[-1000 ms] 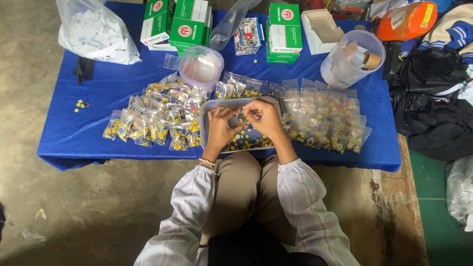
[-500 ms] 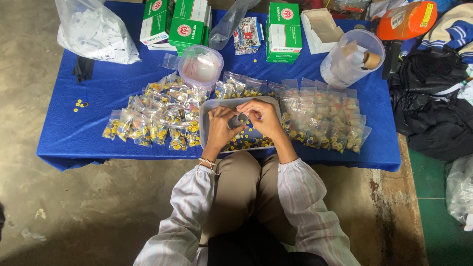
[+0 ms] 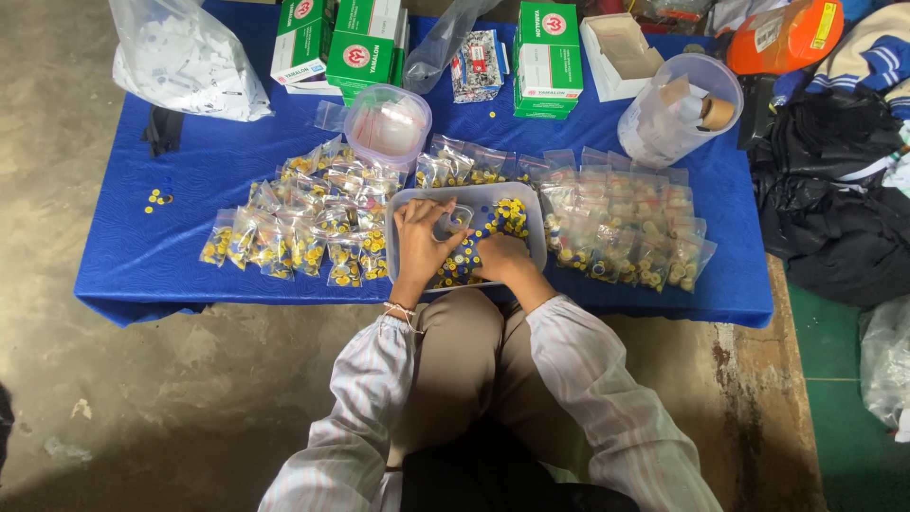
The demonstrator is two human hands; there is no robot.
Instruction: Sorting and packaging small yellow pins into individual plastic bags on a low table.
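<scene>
Looking down, we see a low worktop w/ a blue cover. At far left a clear bag of white bits, then green and white boxes. Below them, a spread of small clear packets filled w/ yellow and blue pieces. A round clear tub stands behind these. At centre, a pale rectangular tray holds loose yellow and blue pieces. Our left hand is in the tray, fingers curled round a small clear bag. Our right hand lies palm down on the pieces just beside it, fingers bent; we can't tell if it grips any. Right of the tray, more filled packets, a tall clear jar, then dark clothing at far right
</scene>
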